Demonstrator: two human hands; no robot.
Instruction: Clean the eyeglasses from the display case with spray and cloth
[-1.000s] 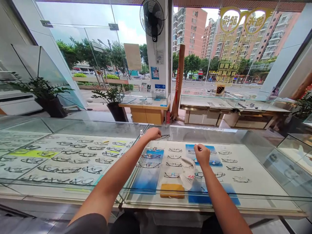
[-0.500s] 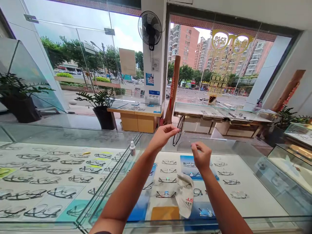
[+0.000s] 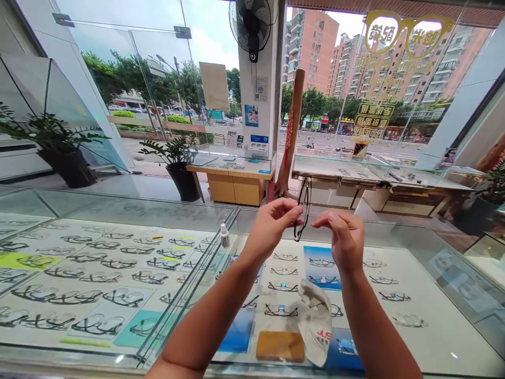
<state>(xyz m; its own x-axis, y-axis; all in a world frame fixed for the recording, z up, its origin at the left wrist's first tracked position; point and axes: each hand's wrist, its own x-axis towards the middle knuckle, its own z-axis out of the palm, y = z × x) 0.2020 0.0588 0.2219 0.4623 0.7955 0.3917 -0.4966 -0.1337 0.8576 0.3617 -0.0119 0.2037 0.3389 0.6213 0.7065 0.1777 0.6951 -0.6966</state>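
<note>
A pair of dark-rimmed eyeglasses (image 3: 309, 196) is held upright, nearly edge-on to me, above the glass counter. My left hand (image 3: 279, 217) pinches it between thumb and fingers at its left side. Just right of the glasses is my right hand (image 3: 346, 234), its fingers bent and drawn together, tips pointing at the rim with a small gap. Whether anything small sits between those fingertips is hidden. Below the hands, a pale grey cloth with red letters (image 3: 317, 321) lies on the counter beside a folded brown-yellow cloth (image 3: 280, 346).
A small white bottle (image 3: 224, 235) stands by the seam of the glass display counter (image 3: 437, 316). Several rows of spectacle frames (image 3: 281, 310) lie beneath the glass. Beyond are a potted plant (image 3: 183, 179), a wooden cabinet (image 3: 232, 188), a leaning wooden post (image 3: 294, 116) and a wall fan (image 3: 251, 26).
The view has tipped downward and turned slightly left. My right hand has come closer to the glasses, its fingers now pointing at them. The left hand keeps its hold.
</note>
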